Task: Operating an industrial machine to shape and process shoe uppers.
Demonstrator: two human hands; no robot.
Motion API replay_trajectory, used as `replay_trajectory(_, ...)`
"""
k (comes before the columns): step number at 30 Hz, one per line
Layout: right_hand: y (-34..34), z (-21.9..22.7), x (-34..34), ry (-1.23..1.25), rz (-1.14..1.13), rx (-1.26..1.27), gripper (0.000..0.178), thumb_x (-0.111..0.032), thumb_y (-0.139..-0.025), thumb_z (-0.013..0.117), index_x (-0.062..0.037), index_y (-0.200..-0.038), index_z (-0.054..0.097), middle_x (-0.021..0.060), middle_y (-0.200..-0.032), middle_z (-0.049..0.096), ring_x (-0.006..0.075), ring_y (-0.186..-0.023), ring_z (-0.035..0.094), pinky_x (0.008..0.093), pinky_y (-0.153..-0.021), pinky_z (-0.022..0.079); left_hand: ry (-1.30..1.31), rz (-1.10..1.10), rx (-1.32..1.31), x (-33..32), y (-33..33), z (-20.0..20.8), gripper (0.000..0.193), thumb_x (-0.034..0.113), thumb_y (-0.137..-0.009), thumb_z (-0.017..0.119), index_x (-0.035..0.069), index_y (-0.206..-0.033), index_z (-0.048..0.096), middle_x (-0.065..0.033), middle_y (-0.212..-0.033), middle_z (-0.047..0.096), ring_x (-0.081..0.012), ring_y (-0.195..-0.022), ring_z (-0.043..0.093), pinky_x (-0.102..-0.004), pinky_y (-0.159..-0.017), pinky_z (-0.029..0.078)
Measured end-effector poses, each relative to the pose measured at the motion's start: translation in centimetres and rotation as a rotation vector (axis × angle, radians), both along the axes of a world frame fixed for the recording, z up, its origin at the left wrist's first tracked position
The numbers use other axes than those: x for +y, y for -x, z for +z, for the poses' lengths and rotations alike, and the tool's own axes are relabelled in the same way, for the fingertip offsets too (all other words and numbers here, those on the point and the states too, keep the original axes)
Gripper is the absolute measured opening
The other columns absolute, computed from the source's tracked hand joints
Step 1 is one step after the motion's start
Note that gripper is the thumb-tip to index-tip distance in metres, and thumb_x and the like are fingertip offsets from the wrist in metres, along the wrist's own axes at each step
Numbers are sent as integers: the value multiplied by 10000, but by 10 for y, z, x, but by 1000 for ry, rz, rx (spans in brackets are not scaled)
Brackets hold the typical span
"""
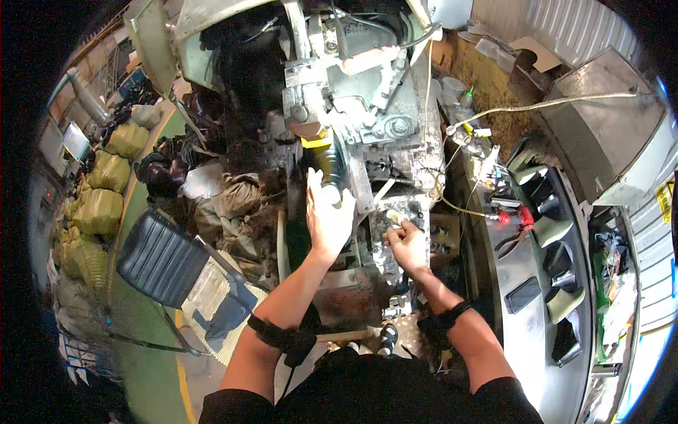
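Green floor (145, 339), stacked yellowish sacks (99, 210) and a black-padded chair (159, 258) fill the left of a crowded workshop, with a large, worn machine (395, 88) straight ahead. One dark rounded piece (325, 162) is set up against the machine's front, below a yellow-marked part (316, 139), so placing looks done to my eye; whether the piece is finished cannot be told. The left hand (328, 219) has it from below, thumb and fingers parted around its pale lower end. The right hand (407, 247) is half curled, fingertips at a small pale piece (395, 217) over the machine's lower plate (381, 249); I cannot tell whether they pinch it or merely touch it. To the right, several black pieces (561, 261) stand in a curved rack (587, 297) among pale green ones, away from both hands; nothing shows whether they are worked or waiting. Beside the rack, a metal desk (522, 346) carries a phone (522, 295), pliers (510, 242) and a red tool (519, 218).
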State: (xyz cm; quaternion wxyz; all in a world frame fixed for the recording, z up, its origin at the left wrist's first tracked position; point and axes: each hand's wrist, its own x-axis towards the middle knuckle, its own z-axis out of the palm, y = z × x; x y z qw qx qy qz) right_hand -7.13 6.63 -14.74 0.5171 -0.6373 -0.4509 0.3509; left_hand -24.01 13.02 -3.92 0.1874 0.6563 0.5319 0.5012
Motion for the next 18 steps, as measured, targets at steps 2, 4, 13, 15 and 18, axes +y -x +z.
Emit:
replay_trajectory(2,0,-5,0,-14,-17,14,275,-142,-907,601,44,-1109,581,112,-781,725,120,-607,635,279,-536,490,-32,15,33,3,0,-6,731,215,-851,681,-52,-1432,326,-274,-1427,432,-396,-1286,467,-419,-1090,368)
replay_trajectory(4,-2,-2,0,4,-15,-17,295,-149,-908,602,37,-1136,583,108,-772,725,113,-595,627,280,-528,485,-61,30,58,1,0,0,736,237,-858,685,-56,-1431,329,-274,-1416,446,-392,-1283,472,-414,-1089,369)
replay_trajectory(13,2,-3,0,-8,27,84,203,-115,-929,607,47,-1041,557,126,-792,719,123,-639,662,258,-530,496,-57,28,-5,23,1,-3,418,187,-873,637,-90,-1184,595,-304,-1332,525,-409,-1276,493,-416,-1082,390)
replay_trajectory(15,1,-3,2,-11,35,94,193,-116,-929,609,45,-1021,554,127,-790,720,123,-637,664,256,-530,496,-76,44,-28,21,-3,-1,413,180,-863,641,-84,-1178,600,-303,-1320,535,-411,-1264,503,-418,-1073,400)
replay_trajectory(18,-1,-1,4,-9,48,100,183,-107,-932,607,52,-1000,546,130,-791,717,128,-636,665,259,-556,508,-131,92,-14,22,-5,0,397,164,-848,645,-71,-1166,611,-303,-1297,551,-409,-1249,517,-416,-1058,416)
